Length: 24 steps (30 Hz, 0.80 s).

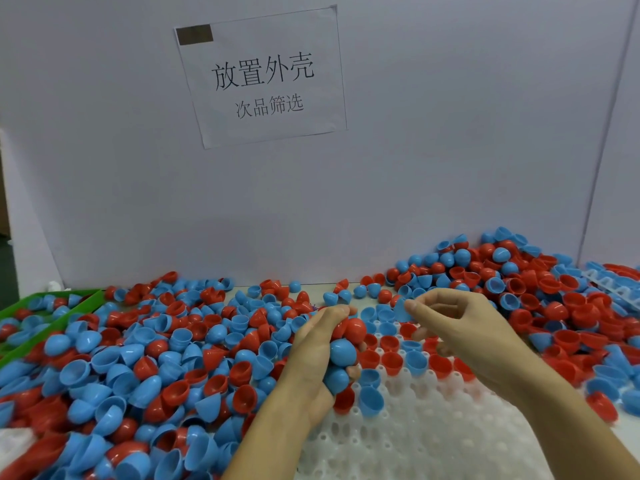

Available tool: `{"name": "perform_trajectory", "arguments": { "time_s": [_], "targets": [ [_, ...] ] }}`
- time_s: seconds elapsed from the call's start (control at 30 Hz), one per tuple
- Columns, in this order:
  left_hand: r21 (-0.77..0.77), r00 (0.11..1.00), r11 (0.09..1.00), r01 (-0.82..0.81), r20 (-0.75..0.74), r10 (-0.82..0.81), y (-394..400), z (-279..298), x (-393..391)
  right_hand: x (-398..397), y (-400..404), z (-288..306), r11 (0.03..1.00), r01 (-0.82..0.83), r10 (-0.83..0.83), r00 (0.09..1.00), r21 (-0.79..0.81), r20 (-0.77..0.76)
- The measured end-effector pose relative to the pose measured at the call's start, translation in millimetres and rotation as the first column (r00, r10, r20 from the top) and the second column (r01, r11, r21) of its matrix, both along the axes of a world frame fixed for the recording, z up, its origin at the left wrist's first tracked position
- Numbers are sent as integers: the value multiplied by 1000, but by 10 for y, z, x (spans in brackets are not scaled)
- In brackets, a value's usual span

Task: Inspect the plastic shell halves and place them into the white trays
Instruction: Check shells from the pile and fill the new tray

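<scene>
Left hand (320, 355) grip curls round several shell halves (343, 353); right hand (460, 327) pinches a blue half (401, 310).

White paper sheet (263, 77) taped to the pale grey back wall (450, 133), large black printed characters 放置外壳, smaller line beneath reading 次品筛选, brown tape patch (194, 34) at its upper left corner, unmarked

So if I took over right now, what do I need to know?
Left hand: grips a handful of red and blue shell halves.
Right hand: pinches one blue shell half above the white tray.
Done: the tray's far rows hold red and blue halves.
Left: the near rows are empty, and a big loose pile waits on both sides.
</scene>
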<state>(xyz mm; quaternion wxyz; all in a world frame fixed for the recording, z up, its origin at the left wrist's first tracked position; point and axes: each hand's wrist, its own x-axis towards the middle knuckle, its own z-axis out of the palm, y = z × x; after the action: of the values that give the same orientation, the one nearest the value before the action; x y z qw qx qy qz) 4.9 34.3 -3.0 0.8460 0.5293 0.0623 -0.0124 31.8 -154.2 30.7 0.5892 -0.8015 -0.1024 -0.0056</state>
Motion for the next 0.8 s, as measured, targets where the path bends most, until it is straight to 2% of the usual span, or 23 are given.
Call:
{"name": "perform_trajectory", "arguments": {
  "time_s": [0.1, 0.23, 0.33, 0.43, 0.5, 0.57, 0.67, 0.73, 0.8],
  "targets": [
    [-2, 1000, 1000, 0, 3, 0, 2, 0, 4, 25, -15, -33, 996, -36, 35, 999, 76, 8],
    [-11, 1000, 1000, 9, 0, -9, 3, -7, 7, 46, -44, -43, 956, -112, 117, 993, 271, -3],
    [-8, 1000, 1000, -3, 4, 3, 11, -13, 5, 66, -38, -61, 962, -81, 87, 996, 261, -12],
    [-44, 997, 996, -73, 12, 73, 33, 1, 15, 109, -30, -121, 996, 52, -55, 998, 72, 41],
    [-72, 990, 987, -140, 10, 141, 56, 8, 30, 127, 11, -164, 990, 94, -81, 989, -108, 122],
    [-96, 982, 977, -190, 6, 191, 75, 4, 37, 126, 95, -239, 947, 111, -52, 978, -301, 200],
    [-94, 979, 975, -203, 6, 205, 71, 0, 38, 84, 241, -375, 827, 84, 69, 966, -556, 249],
    [-82, 979, 976, -202, 10, 204, 62, 2, 38, 64, 310, -412, 777, 37, 131, 967, -628, 219],
    [-69, 977, 975, -211, 10, 212, 61, -4, 45, 71, 330, -401, 773, 24, 133, 971, -633, 200]
  ]
}}
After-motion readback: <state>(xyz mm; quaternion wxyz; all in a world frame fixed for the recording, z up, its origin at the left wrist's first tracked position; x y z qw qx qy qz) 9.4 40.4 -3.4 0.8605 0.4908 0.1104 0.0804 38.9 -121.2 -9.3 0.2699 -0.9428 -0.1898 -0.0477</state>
